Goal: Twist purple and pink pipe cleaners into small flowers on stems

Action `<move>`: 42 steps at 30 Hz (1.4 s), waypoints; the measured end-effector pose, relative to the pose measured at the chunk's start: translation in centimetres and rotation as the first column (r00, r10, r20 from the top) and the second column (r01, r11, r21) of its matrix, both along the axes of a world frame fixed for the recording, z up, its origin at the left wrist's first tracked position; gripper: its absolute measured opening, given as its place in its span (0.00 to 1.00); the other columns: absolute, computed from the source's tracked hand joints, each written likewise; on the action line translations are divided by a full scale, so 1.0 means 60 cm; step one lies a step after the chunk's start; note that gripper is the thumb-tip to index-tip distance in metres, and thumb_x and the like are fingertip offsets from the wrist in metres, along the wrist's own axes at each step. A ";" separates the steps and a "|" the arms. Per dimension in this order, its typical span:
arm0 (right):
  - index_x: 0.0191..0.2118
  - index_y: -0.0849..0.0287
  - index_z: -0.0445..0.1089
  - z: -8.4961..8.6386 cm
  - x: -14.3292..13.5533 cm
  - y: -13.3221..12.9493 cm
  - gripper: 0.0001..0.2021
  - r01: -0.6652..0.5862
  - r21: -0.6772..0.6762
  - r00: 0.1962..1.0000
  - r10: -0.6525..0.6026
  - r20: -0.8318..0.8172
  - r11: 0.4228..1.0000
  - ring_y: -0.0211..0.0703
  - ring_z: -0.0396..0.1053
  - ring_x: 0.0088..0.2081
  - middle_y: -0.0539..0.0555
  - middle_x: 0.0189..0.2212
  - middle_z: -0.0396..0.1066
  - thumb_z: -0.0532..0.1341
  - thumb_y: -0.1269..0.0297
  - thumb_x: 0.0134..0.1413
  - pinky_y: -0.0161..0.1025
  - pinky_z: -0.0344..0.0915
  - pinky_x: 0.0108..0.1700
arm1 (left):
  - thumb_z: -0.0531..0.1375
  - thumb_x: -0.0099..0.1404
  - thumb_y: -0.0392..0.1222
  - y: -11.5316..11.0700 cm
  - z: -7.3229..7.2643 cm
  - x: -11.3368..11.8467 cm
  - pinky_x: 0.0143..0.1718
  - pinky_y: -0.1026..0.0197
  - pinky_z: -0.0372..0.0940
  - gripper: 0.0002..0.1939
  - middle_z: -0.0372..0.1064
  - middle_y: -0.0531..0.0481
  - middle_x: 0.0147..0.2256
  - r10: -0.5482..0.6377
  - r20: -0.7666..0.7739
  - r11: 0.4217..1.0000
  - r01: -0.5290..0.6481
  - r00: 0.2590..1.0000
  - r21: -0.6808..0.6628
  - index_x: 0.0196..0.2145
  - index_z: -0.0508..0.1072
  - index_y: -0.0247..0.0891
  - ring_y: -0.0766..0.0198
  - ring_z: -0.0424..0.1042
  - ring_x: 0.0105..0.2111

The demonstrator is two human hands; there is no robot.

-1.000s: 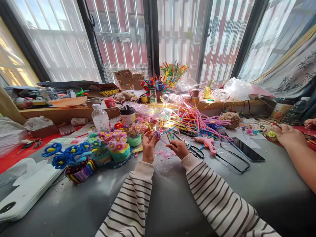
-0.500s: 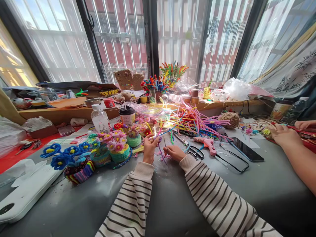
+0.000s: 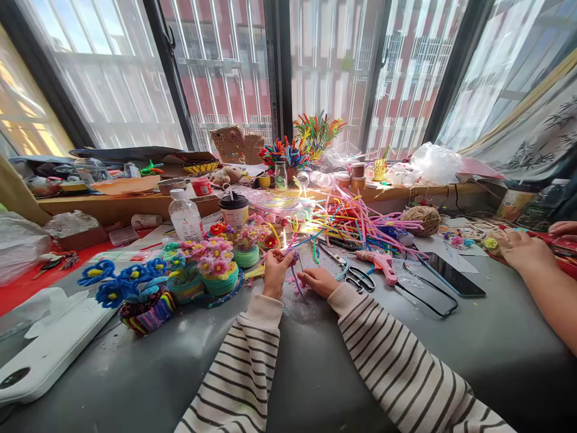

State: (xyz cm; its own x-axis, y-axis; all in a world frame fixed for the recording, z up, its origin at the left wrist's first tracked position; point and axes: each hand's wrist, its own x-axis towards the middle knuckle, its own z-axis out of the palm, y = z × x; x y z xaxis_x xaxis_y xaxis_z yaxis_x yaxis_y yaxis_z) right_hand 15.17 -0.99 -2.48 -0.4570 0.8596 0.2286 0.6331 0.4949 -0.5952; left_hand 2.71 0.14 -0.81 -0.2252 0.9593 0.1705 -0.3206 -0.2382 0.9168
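The purple fuzzy stick (image 3: 297, 285) hangs between the hands, over the bench (image 3: 311, 385). The left hand (image 3: 273, 275) has its fingers pinched on its top. The right hand (image 3: 320, 281) has its fingers close together by a thin thing (image 3: 302, 263); I can't tell its grip. A loose pinch could drop the stick. The stripy pot (image 3: 151, 314) holds blue flowers (image 3: 135, 273); the green pot (image 3: 222, 284) holds pink ones.

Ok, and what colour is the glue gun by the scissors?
The glue gun is pink, clearest in the head view.
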 end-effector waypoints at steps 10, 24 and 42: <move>0.18 0.61 0.63 0.003 0.000 -0.002 0.28 0.021 0.008 1.000 -0.021 -0.022 1.000 0.35 0.61 0.23 0.50 0.17 0.64 0.39 0.45 0.49 0.32 0.53 0.27 | 0.62 0.41 0.40 -0.004 0.004 0.001 0.26 0.64 0.62 0.20 0.54 0.62 0.18 -0.015 0.021 1.000 0.014 1.000 0.027 0.25 0.52 0.38 0.72 0.65 0.20; 0.12 0.62 0.58 -0.009 0.006 0.010 0.24 0.082 0.030 0.981 -0.076 -0.177 0.996 0.30 0.54 0.17 0.47 0.11 0.58 0.49 0.47 0.45 0.29 0.50 0.22 | 0.62 0.41 0.40 -0.005 0.009 0.000 0.25 0.67 0.61 0.20 0.57 0.61 0.19 0.014 0.071 1.000 -0.014 0.997 0.008 0.25 0.52 0.37 0.72 0.66 0.20; 0.17 0.61 0.61 0.014 0.015 0.000 0.28 -0.005 -0.015 0.996 0.004 -0.088 1.000 0.33 0.58 0.21 0.49 0.16 0.61 0.41 0.42 0.46 0.31 0.50 0.25 | 0.63 0.40 0.41 -0.007 0.008 0.000 0.25 0.66 0.60 0.23 0.65 0.55 0.22 0.019 -0.058 0.996 -0.014 0.998 0.083 0.31 0.55 0.37 0.69 0.67 0.22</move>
